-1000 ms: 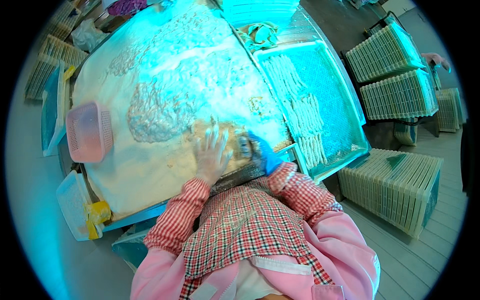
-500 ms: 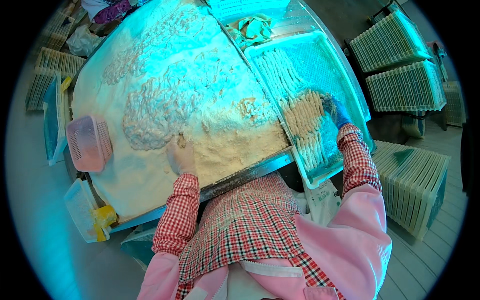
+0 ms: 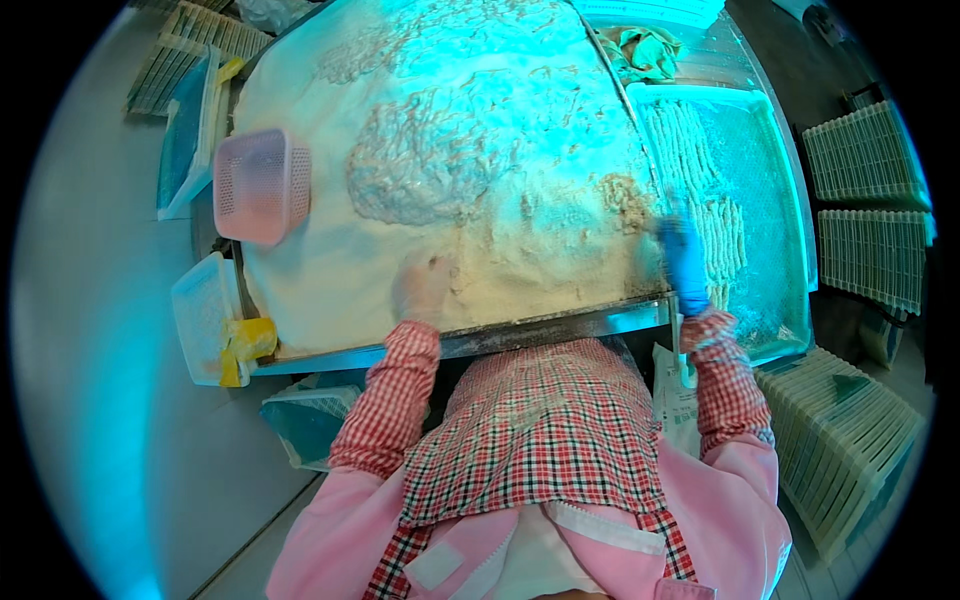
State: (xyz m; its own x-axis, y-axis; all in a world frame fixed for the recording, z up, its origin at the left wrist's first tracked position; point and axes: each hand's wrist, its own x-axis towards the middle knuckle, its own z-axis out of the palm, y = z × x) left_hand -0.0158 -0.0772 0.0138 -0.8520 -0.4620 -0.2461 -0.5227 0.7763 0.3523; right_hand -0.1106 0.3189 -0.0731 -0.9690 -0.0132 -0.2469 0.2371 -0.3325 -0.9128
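Note:
A floury work table (image 3: 330, 290) carries a broad mound of wet, lumpy pale dough (image 3: 410, 165) in loose flour. My left hand (image 3: 422, 288), in a pale, see-through glove, is low over the flour at the near side; it is blurred, fingers curled around a small dark bit I cannot make out. My right hand (image 3: 683, 262), in a blue glove, is over the table's right edge beside a mesh tray (image 3: 775, 210). Motion smears its fingers. Rows of thin floured strips (image 3: 722, 240) lie in the tray's left half. Crumbly brownish dough (image 3: 625, 200) sits near the right hand.
A pink perforated basket (image 3: 262, 188) stands at the table's left edge. Below it are a white tray (image 3: 205, 315) and a yellow cloth (image 3: 247, 345). Stacked trays (image 3: 845, 440) stand on the right. A crumpled cloth (image 3: 648, 52) lies beyond the mesh tray.
My right hand has left the strips in the tray and moved left to the table's edge. The left hand stays over the flour. The whole view has shifted, so the table sits further right.

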